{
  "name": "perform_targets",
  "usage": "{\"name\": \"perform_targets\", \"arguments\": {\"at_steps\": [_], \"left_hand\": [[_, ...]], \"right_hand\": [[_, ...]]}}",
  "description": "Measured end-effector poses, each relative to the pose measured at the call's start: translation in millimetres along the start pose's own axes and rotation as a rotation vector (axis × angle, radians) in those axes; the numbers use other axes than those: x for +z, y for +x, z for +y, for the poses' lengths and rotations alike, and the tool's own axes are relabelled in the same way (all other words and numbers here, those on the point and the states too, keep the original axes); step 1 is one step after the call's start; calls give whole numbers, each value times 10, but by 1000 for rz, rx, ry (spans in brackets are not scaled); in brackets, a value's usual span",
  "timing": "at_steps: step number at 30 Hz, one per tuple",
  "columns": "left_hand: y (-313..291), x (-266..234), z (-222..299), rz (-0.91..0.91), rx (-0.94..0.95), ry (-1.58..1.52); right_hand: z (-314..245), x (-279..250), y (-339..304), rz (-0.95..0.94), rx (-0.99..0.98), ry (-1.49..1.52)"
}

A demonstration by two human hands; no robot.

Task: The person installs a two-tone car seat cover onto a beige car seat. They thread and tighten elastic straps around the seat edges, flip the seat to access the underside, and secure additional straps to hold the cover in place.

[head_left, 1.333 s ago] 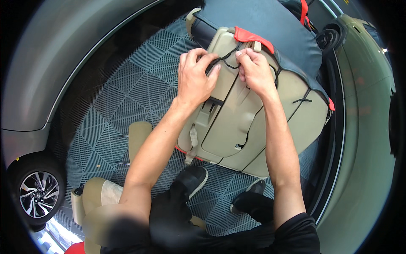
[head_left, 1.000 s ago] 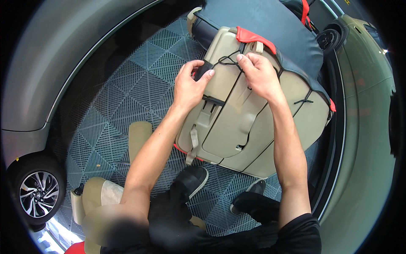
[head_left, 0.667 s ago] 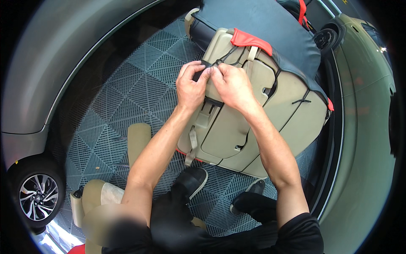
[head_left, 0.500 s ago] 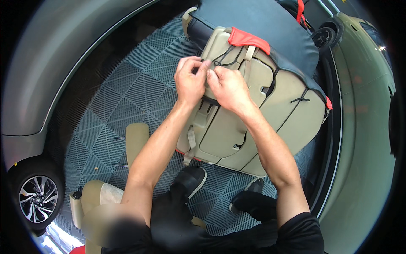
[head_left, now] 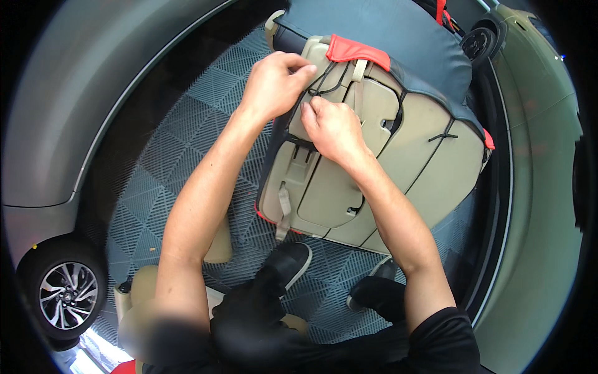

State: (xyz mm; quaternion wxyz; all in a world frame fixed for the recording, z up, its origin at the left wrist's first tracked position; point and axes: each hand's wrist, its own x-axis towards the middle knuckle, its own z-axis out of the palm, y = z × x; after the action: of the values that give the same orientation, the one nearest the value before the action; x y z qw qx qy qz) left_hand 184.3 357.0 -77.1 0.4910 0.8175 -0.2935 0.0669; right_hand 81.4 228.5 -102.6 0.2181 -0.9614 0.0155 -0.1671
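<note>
Fingers of my left hand are hanging half-curled, those of my right hand bunched, holds unclear; black cord is looping across the beige seat back, seemingly unfinished; knot farther right is sitting tied.

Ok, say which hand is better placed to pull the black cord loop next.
Probably the right hand: it is just below the black cord loop, while the left hand is higher, at the left edge of the beige seat back. Whether either grips cord is unclear.

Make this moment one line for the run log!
left hand: at edge of seat back; right hand: over seat back, near black cord; red flap: along top; grips: unclear
</note>
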Motion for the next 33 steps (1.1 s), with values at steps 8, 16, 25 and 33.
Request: {"name": "perform_targets", "arguments": {"at_steps": [8, 16, 25, 33], "left_hand": [[201, -65, 276, -297, -79, 169], [207, -50, 309, -298, -73, 227], [367, 13, 559, -422, 44, 556], [465, -161, 395, -537, -27, 256]], "right_hand": [[-124, 43, -4, -29, 89, -74], [-62, 143, -45, -24, -36, -126], [-46, -38, -106, 14, 58, 89], [-136, -358, -74, 84, 406, 370]]}}
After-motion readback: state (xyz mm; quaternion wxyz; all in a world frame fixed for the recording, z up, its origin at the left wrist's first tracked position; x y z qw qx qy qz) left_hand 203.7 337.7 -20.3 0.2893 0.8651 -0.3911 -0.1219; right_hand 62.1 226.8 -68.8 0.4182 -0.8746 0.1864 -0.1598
